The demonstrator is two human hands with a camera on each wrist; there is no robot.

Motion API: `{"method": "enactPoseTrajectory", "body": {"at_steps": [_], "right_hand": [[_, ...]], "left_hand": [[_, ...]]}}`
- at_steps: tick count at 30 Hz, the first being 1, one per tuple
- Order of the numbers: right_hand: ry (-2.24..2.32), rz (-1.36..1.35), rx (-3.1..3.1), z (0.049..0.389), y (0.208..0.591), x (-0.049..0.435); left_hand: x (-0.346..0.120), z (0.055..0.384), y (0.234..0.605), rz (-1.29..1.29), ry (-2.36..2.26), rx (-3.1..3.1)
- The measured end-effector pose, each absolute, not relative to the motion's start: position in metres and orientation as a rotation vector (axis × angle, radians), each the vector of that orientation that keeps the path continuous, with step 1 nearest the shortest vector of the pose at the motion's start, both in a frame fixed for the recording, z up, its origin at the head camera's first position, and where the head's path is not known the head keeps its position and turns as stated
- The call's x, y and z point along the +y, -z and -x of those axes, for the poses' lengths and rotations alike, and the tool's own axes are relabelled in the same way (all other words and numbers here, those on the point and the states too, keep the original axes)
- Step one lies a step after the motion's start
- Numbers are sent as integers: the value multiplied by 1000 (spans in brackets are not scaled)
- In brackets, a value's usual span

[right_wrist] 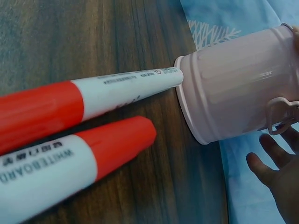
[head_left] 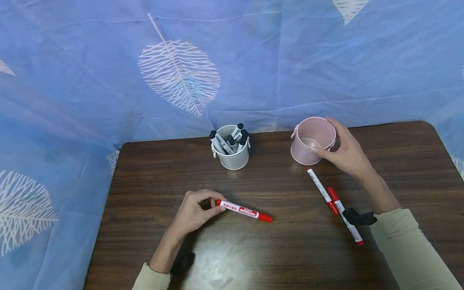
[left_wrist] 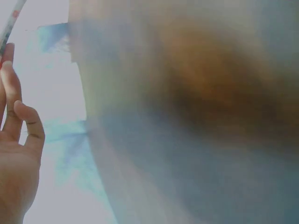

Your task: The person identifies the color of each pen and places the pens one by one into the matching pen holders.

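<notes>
My left hand pinches the end of a red whiteboard marker between thumb and fingers; the marker points right across the table. In the left wrist view only the tip of a marker shows past the fingers. At the back right, my right hand grips the rim of a small pink bucket, thumb at the front and fingers on the far side. The bucket has nothing visible inside. Two more red markers, one nearest the bucket and another beside it, lie below the right wrist.
A white bucket filled with several black-capped markers stands at the back middle of the dark wooden table. Blue leaf-patterned cloth hangs behind the table's far edge.
</notes>
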State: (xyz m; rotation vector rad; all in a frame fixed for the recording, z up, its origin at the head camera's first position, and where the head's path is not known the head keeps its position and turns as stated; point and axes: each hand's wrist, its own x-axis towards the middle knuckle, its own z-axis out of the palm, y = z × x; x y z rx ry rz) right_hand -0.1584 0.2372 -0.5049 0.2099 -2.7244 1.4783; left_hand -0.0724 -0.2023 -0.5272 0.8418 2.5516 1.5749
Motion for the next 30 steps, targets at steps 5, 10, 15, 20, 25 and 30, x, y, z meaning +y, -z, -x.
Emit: {"method": "enactPoseTrajectory", "body": {"at_steps": [5, 10, 15, 20, 25, 30], "right_hand": [[-1471, -196, -2694, 158, 510, 236], [-1486, -204, -2664, 159, 517, 234], [-1514, -211, -2656, 159, 519, 231], [-1502, -216, -2669, 159, 517, 234], [-1522, -225, -2673, 157, 515, 236], [-1526, -222, -2684, 156, 515, 238]], "left_hand": [[-196, 81, 516, -814, -1709, 2585], [-188, 82, 496, -766, -1793, 2587], [-180, 79, 479, -752, -1841, 2604], [-170, 82, 480, -762, -1891, 2604], [-159, 88, 480, -768, -1965, 2606], [-148, 97, 480, -782, -2037, 2619]]}}
